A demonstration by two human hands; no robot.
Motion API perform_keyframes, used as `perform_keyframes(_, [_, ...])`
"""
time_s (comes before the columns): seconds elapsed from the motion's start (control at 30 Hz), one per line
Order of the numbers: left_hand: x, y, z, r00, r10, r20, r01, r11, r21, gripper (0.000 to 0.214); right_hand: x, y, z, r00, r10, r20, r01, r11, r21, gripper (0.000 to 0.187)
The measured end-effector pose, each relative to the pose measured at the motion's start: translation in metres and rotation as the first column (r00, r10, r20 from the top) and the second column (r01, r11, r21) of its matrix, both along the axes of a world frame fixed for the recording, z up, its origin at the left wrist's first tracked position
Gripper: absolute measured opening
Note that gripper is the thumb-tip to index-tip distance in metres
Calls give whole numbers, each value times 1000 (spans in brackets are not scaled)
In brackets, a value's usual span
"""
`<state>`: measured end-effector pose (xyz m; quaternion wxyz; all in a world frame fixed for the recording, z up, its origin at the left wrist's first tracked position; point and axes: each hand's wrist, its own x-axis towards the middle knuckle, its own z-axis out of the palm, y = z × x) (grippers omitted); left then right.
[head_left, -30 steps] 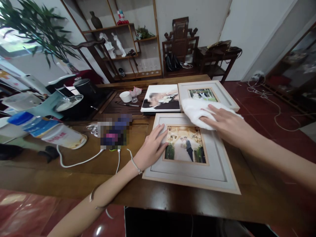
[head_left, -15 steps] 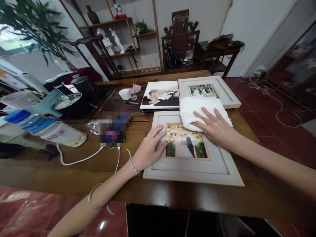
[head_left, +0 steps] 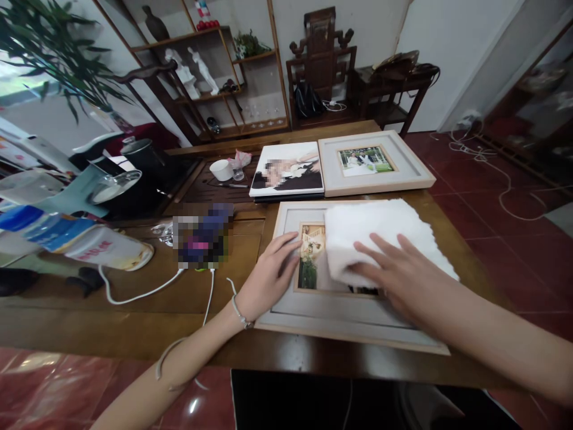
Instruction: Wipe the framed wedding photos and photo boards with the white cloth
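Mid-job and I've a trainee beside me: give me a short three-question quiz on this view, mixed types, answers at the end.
1. Multiple choice: which hand is on the white cloth? A) left B) right C) both
2. True or false: the white cloth hides all of the photo in the near frame.
3. Fill the gap: the left hand rests at the near frame's ____ side.

Key: 1. B, the right hand. 2. False; the photo's left part shows. 3. left.
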<state>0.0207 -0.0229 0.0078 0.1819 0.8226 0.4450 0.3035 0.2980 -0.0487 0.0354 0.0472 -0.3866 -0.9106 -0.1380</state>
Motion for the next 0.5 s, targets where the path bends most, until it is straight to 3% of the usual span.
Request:
perform_keyframes(0.13, [2, -5, 1, 989, -7, -146, 3, 1000, -31, 51, -5, -42, 2, 988, 143, -54, -142, 990, 25, 39])
perform_keyframes(0.23, [2, -5, -1, 983, -12, -181, 9, 1000, -16, 55, -11, -51, 4, 991, 134, -14, -132, 989, 69, 42])
perform_keyframes(0.33, [2, -2, -5, 991, -12, -132, 17, 999, 37, 48, -11, -32, 1, 998, 41, -40, -38, 997, 68, 53])
perform_keyframes(0.5, [4, 6, -5, 996, 1, -92, 6, 997, 79, 41, 1, 34, 1, 998, -53, -41, 54, 998, 13, 66])
